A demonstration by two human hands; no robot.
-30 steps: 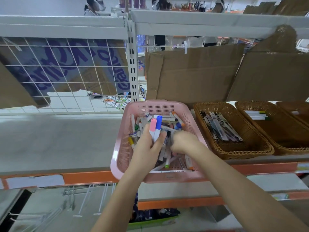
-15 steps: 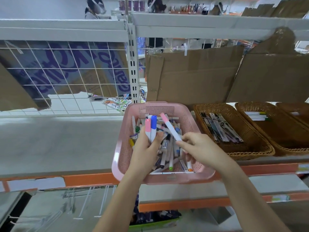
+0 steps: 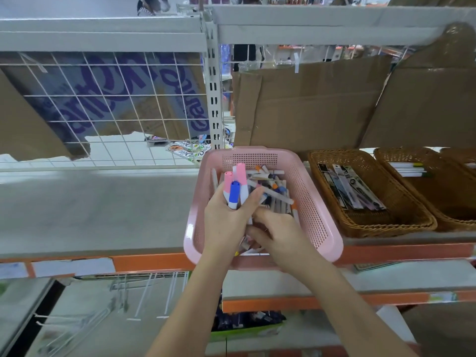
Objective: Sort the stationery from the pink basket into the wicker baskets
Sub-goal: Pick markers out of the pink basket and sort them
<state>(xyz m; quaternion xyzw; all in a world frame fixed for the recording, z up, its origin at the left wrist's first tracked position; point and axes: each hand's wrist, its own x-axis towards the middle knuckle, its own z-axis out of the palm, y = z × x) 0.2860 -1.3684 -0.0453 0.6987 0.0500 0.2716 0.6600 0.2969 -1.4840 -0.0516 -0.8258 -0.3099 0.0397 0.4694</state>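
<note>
The pink basket (image 3: 310,202) sits at the shelf's front edge, holding a pile of pens and markers (image 3: 274,193). My left hand (image 3: 226,225) is over its left side, shut on three markers (image 3: 235,188) held upright: two with pink caps, one with a blue cap. My right hand (image 3: 279,237) lies low in the basket's near part, fingers spread on the pile, nothing clearly gripped. To the right stands a wicker basket (image 3: 386,228) with packaged pens (image 3: 353,189). Beside it, a second wicker basket (image 3: 453,210) holds white pens (image 3: 409,170). A third wicker basket (image 3: 463,157) shows at the right edge.
Cardboard sheets (image 3: 309,106) stand behind the baskets. A white shelf upright (image 3: 213,99) and wire grid (image 3: 103,112) are at the back left. Grey shelf surface (image 3: 103,210) stretches left of the pink basket. The shelf has an orange front edge (image 3: 154,261).
The pink-capped marker my right hand lifted has joined the two in my left hand. My right hand has dropped back onto the pile in the pink basket.
</note>
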